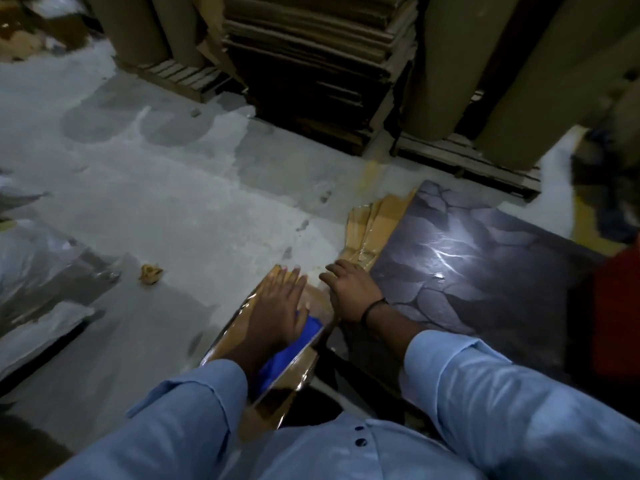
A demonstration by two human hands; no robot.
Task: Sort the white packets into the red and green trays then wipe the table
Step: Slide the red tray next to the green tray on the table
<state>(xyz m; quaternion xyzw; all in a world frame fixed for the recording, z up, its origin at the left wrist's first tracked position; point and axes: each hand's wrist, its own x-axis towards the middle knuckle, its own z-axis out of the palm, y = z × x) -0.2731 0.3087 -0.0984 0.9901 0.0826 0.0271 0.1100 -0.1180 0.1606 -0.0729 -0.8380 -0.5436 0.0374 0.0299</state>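
Here, blue cloth (281, 362) lies under left grip (277, 303).

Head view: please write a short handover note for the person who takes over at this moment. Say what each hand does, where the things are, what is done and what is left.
Left hand: flat, fingers straight, pressing the blue cloth onto the brown taped cardboard.
Right hand: rests at the corner of the dark table and holds nothing.
Things: the red tray shows partly at the right edge. The green tray and the white packets are not in view.
Done: no packets lie on the visible table top, but the sorting itself cannot be confirmed.
Left: wipe the table with the cloth.
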